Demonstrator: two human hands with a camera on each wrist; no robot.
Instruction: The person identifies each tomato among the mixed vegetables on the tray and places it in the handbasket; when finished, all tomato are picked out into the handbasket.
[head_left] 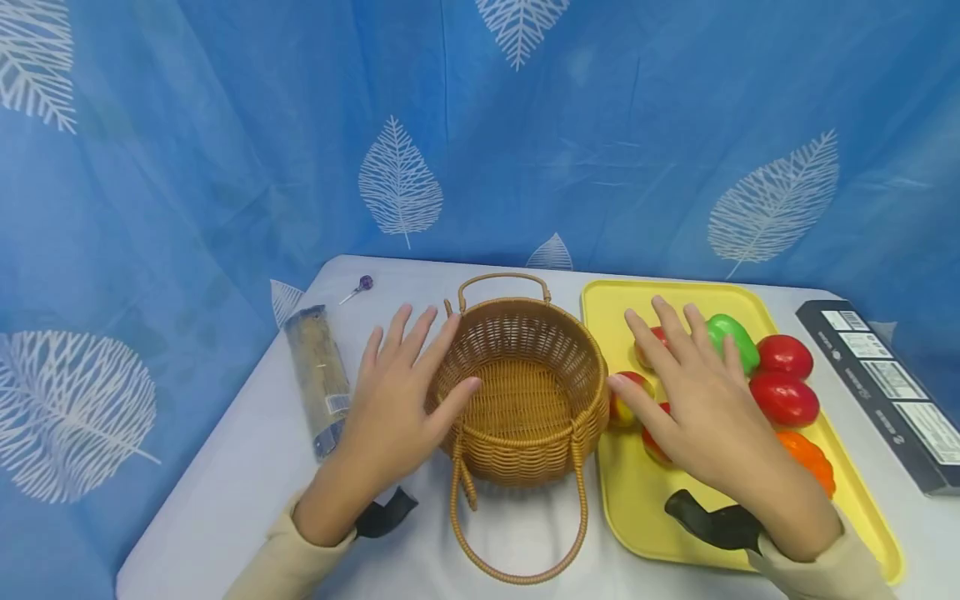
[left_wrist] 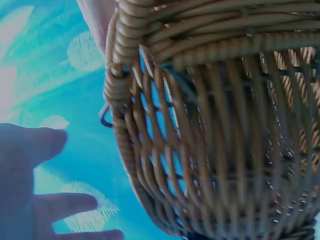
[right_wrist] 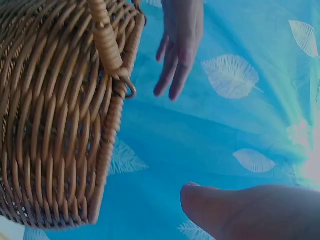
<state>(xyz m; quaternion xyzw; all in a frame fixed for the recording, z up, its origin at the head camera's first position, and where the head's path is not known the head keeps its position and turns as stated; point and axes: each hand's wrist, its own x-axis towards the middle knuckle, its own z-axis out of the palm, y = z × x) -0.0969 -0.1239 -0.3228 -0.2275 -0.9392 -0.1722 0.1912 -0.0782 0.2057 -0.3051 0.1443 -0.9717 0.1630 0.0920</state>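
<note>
Wicker basket (head_left: 517, 460) stands mid-scene on the white bench (head_left: 225, 500), left of a yellow tray (head_left: 637, 521), flanked by left grip (head_left: 401, 396) and right grip (head_left: 701, 404), both released and spread wide.

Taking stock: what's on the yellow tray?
A green pepper, two red pieces, an orange piece and three partly covered reddish pieces. Whatever the right hand hides can't be seen.

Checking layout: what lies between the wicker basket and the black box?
In the head view, the yellow tray, bearing a green bell pepper and other produce, the right hand over it.
</note>
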